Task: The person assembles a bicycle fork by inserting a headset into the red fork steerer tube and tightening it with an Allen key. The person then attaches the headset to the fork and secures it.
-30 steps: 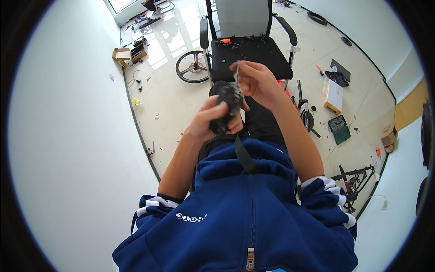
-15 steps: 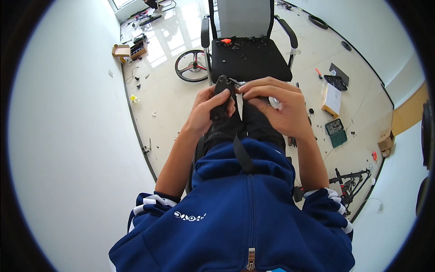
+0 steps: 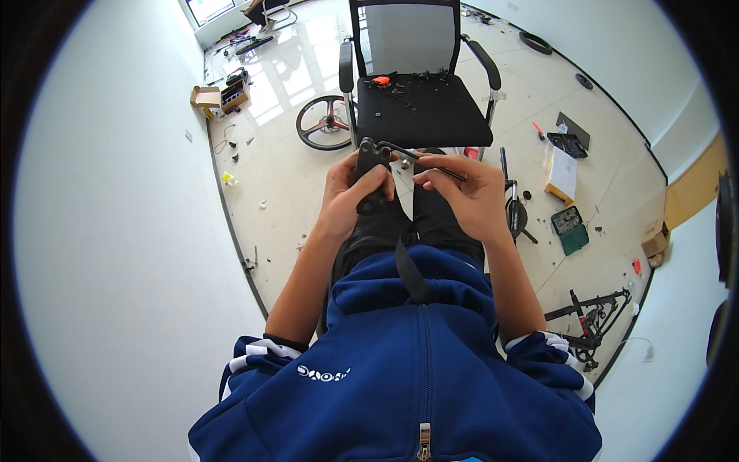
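Note:
Over my lap, my left hand (image 3: 342, 194) is closed round a black, elongated part with rounded ends and holes (image 3: 372, 157). My thumb presses on its face; I cannot make out exactly what the part is. My right hand (image 3: 479, 196) pinches a dark hex key (image 3: 406, 152) between thumb and fingers. The bent end of the key reaches the upper right of the black part. Whether its tip sits in a bolt is too small to tell.
Facing me is a black office chair with small parts and an orange piece on its seat (image 3: 423, 127). A spoked wheel (image 3: 304, 123) lies left of it. At right are a white box (image 3: 563, 171), a green case (image 3: 574, 240) and a black bicycle frame (image 3: 589, 323).
My right hand has lowered slightly and turned, so more of the hex key shows along its fingers. The black part stays in my left hand, a little lower. The view has shifted slightly.

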`<state>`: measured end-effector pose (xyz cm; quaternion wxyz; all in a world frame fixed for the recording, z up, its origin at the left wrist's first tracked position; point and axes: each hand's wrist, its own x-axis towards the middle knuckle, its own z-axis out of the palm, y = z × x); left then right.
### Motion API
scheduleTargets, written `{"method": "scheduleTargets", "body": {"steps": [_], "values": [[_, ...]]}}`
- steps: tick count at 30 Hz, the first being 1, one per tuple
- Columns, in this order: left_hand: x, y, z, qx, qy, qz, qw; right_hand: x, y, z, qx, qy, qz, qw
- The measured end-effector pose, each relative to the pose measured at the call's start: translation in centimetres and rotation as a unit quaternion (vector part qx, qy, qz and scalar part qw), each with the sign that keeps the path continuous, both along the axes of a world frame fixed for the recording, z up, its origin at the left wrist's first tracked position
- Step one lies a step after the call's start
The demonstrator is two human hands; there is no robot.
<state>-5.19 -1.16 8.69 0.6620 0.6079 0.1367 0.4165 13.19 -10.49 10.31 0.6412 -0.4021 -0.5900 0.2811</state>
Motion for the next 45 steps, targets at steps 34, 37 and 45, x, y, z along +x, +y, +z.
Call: {"method": "scheduleTargets", "body": {"steps": [34, 37, 45], "values": [[3.0, -1.9, -1.3, 0.431, 0.2, 0.138, 0.869, 4.3, -0.8, -6.0, -0.199, 0.252, 0.396, 0.86], [2.8, -2.1, -1.5, 0.294, 0.322, 0.059, 0.898, 4.3, -0.5, -6.4, -0.195, 0.272, 0.349, 0.875], [2.2, -1.0, -2.5, -0.132, 0.046, -0.056, 0.989, 5.5, -0.1, -5.1, -0.145, 0.313, 0.223, 0.912]]}}
